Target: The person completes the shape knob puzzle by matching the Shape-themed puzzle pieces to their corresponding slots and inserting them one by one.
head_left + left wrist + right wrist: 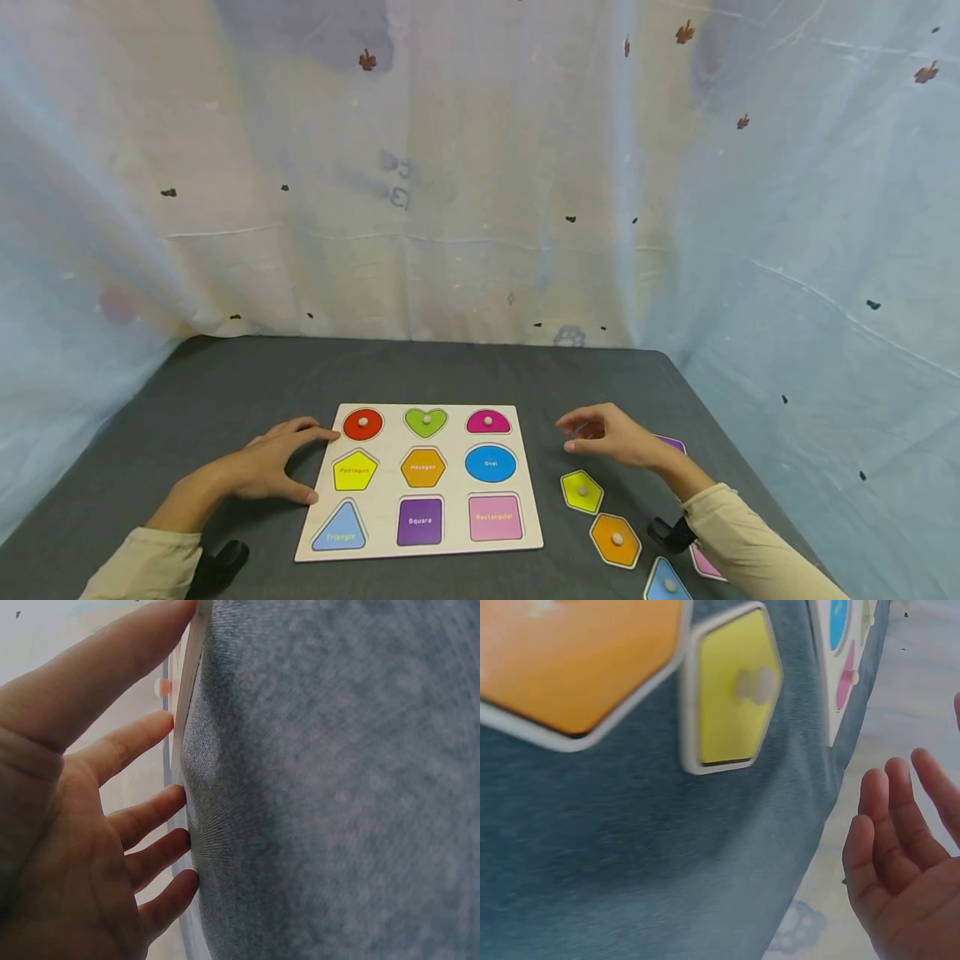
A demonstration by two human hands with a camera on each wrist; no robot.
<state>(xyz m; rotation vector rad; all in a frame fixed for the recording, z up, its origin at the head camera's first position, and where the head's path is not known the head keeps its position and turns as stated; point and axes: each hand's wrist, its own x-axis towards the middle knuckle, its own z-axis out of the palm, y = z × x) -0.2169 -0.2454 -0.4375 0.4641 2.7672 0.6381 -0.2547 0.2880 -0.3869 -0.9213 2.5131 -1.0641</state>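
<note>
On the puzzle board [386, 508], "Pentagon" is marking the yellow recess [355, 472], "Hexagon" the orange recess [423, 467] and "Oval" the blue recess [491, 463]. Below, "Triangle" is labelling the light-blue recess [341, 529], "Square" the purple recess [420, 521] and "Rectangular" the pink recess [495, 517].

Long-sleeved top, plain beige: left sleeve [142, 567] and right sleeve [761, 546] lightly creased, cuffs end at wrists. Black left wrist camera [219, 570], rounded end, by cuff. Black right wrist camera [672, 535], same spot. Left hand [272, 460], right hand [613, 434] bare.
</note>
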